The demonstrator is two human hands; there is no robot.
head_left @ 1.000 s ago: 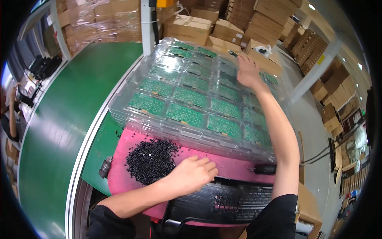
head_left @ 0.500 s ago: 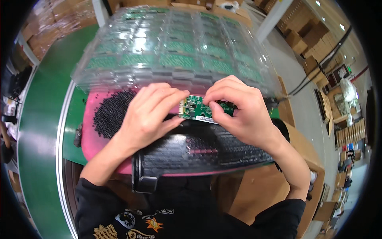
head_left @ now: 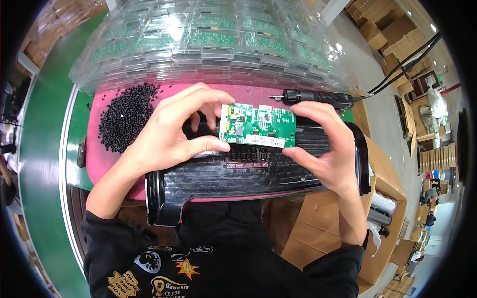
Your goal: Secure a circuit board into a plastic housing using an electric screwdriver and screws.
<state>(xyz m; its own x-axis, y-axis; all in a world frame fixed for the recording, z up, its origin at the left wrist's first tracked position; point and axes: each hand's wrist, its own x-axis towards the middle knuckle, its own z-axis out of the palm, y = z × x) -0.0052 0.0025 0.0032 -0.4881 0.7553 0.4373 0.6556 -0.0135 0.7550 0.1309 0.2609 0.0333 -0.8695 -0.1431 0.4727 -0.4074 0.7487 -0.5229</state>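
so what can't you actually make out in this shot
All in the head view:
- Left edge of the green rectangular circuit board: covered by the left hand.
- Middle of the long black ribbed plastic housing: hidden under the board and the right hand.
- Each piece in the heap of small black pellets: too small to tell apart.
- Boards in the stacked clear plastic trays: blurred by glare, cut off at the top edge.

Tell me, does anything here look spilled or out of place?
Yes. A pile of small black pellets lies loose on the pink mat, with strays scattered at its edge. The circuit board looks intact.
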